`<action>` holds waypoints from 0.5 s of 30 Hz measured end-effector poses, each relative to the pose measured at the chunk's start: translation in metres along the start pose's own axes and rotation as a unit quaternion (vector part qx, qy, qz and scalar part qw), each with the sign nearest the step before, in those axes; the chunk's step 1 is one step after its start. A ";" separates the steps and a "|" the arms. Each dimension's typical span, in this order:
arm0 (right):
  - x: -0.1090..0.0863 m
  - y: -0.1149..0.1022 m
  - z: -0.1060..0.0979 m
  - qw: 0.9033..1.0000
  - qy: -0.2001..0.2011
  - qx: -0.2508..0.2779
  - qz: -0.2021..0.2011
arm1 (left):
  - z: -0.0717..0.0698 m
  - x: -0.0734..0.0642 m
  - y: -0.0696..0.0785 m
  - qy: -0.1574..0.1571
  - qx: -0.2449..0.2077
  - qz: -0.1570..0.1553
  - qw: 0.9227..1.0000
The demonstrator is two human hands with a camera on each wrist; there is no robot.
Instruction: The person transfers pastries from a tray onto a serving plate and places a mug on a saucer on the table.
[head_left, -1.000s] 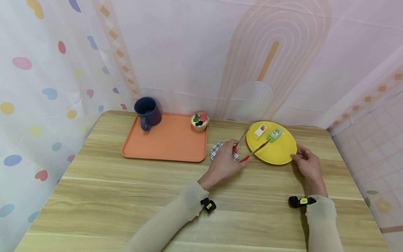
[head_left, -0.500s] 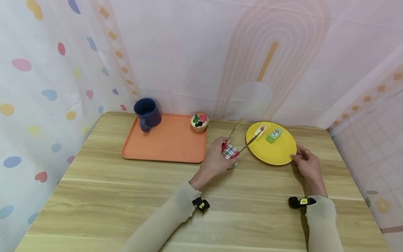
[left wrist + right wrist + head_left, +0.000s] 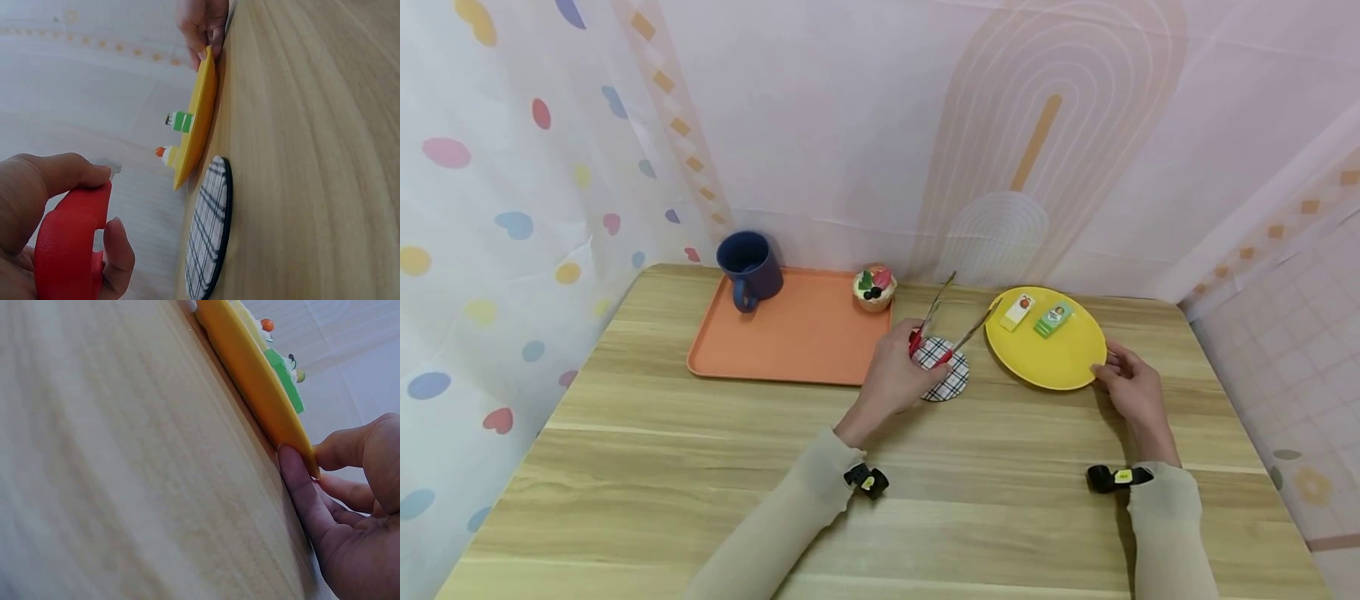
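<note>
My left hand (image 3: pixel 897 371) grips red-handled tongs (image 3: pixel 70 244), arms spread wide, tips empty. Right hand (image 3: pixel 1135 392) pinches yellow plate (image 3: pixel 1060 362) rim at 4 o'clock, presumably to steady it; white-yellow block (image 3: pixel 1018 312) at 11, green block (image 3: pixel 1053 319) at 1.

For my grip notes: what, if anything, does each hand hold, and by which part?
The left hand holds tongs by their red handles; the right hand, the yellow plate by its rim.
</note>
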State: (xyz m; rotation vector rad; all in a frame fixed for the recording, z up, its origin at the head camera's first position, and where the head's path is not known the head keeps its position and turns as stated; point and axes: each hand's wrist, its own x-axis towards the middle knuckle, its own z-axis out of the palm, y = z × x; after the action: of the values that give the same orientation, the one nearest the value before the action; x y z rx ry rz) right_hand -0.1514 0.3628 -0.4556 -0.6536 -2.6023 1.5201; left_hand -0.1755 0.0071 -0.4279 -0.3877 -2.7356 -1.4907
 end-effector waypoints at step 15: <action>0.000 0.001 0.000 1.000 0.000 0.006 0.007 | -0.017 0.003 -0.007 0.027 0.003 -0.014 1.000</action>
State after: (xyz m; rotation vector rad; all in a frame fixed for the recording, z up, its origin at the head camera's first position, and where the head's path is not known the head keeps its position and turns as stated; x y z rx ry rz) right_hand -0.1513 0.3628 -0.4566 -0.6717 -2.5920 1.5398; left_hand -0.1815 -0.0103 -0.4240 -0.3055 -2.7153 -1.4752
